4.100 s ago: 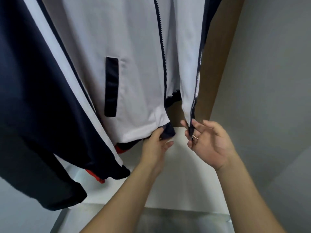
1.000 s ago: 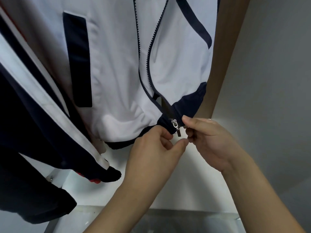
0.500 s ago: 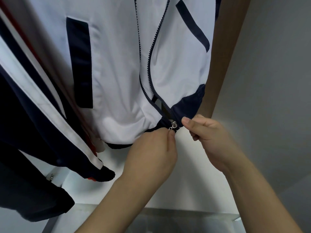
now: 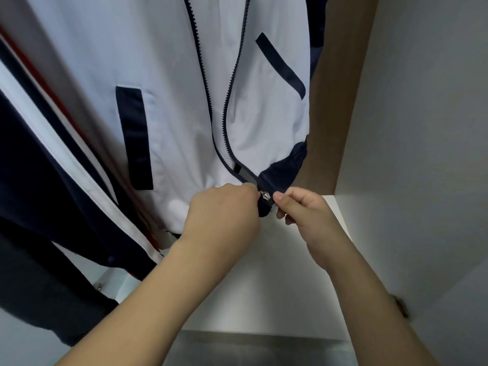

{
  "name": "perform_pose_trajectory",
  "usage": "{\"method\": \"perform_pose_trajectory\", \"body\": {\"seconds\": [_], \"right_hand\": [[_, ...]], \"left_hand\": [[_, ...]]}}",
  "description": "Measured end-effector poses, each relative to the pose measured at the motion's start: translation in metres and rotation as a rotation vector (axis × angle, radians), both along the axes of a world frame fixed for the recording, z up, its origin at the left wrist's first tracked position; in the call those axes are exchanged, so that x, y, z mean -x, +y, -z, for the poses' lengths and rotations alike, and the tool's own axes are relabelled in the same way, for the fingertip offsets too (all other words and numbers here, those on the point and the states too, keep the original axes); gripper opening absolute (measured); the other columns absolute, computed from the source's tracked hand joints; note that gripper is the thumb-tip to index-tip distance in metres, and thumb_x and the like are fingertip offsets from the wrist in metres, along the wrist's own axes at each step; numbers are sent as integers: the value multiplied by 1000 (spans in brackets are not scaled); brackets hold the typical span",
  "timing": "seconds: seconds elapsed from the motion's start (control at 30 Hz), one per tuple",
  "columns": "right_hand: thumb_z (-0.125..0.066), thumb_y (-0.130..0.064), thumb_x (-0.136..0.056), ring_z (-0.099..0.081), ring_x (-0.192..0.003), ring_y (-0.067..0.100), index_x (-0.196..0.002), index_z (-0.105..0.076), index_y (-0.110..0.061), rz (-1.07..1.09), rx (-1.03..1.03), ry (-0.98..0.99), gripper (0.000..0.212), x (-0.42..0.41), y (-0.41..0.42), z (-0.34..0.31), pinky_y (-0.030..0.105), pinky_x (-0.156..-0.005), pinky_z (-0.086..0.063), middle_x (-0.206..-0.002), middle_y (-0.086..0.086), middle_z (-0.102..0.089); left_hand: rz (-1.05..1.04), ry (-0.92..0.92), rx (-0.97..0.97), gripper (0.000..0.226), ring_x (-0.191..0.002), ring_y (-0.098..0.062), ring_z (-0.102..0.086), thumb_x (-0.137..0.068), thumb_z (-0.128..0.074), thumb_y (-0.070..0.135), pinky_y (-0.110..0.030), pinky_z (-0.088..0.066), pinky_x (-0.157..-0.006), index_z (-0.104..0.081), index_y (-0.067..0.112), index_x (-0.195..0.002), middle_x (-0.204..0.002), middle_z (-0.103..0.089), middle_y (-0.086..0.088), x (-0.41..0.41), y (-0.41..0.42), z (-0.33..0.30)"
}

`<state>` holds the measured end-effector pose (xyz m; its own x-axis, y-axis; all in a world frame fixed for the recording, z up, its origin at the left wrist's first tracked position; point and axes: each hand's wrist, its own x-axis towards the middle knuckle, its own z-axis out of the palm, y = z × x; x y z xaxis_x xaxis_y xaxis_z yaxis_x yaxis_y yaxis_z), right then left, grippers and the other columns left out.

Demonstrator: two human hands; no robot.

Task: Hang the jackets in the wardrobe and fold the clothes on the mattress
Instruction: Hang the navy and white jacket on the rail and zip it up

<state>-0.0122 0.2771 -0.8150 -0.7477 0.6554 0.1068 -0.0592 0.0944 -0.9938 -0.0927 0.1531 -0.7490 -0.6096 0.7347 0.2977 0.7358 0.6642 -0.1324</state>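
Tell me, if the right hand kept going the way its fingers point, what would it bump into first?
Probably the jacket's dark hem and the metal zipper slider, which sit right at the right hand's fingertips. The left hand lies just beyond. Depth is hard to judge.

A white wardrobe floor (image 4: 264, 286) spans the lower centre; a small metal piece, perhaps a bracket (image 4: 99, 287), sits lower left.

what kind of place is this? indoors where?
Most likely the inside of a wardrobe: a white jacket hangs from above beside a dark garment, with a brown side panel and white shelf below. Both hands work its zipper slider.
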Motion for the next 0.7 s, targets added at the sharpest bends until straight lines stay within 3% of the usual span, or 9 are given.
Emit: {"method": "perform_pose_trajectory", "body": {"seconds": [0.1, 0.3, 0.4, 0.47, 0.57, 0.63, 0.7], "right_hand": [[-65, -23, -93, -39, -59, 6, -75, -53, 4, -15, -29, 38, 34, -3, -1, -3, 13, -54, -33, -67, 4, -47], [-57, -21, -98, -30, -56, 8, -81, -45, 9, -40, -77, -16, 37, -1, -4, -2, 15, -47, -26, -70, 6, -36], [-52, -23, -101, -32, -60, 10, -80, -41, 1, -12, -146, -85, 34, 2, -4, 2, 20, -52, -29, -75, 6, -37], [-49, -25, -101, -37, -65, 13, -83, -43, 2, 23, -194, -168, 33, -1, 1, 4, 26, -60, -33, -79, 4, -40], [-54, -29, -98, -42, -69, 18, -75, -40, -11, 174, -226, -293, 33, -6, 8, 5, 30, -62, -36, -82, 1, -43], [-63, -34, -92, -52, -92, 25, -95, -54, -17, 302, -247, -332, 20, -5, 9, -1, 35, -81, -45, -108, 3, -47], [-69, -44, -84, -43, -119, 26, -139, -44, -20, 375, -393, -393, 65, 1, 3, -13, 38, -104, -37, -131, 4, -39]], "left_hand": [[74, -45, -32, 37, -51, -13, -27, -100, -38, 37, -29, -15, -47, -27, 23, -68, -62, -33, 6, 8, 7, 0], [96, -96, -95, 37, -51, -14, -32, -96, -41, 40, -27, -17, -46, -30, 22, -65, -60, -37, 5, 14, 10, 1], [30, 41, -101, 27, -52, -19, -34, -89, -48, 29, -29, -16, -49, -34, 17, -69, -67, -50, -3, 15, 12, -6], [-11, 162, -129, 8, -61, -29, -48, -85, -48, 19, -30, -20, -53, -46, 22, -78, -78, -61, -7, 21, 11, -19], [0, 293, -133, 18, -81, -34, -61, -85, -44, 16, -33, -27, -61, -61, 16, -92, -87, -68, -9, 26, 8, -35], [127, 373, -77, 24, -88, -31, -55, -85, -43, 19, -37, -25, -73, -64, 18, -96, -91, -67, -6, 21, 8, -38], [257, 424, -37, 29, -92, -28, -46, -84, -41, 25, -38, -19, -76, -66, 20, -98, -92, -60, -4, 15, 10, -42]]}}
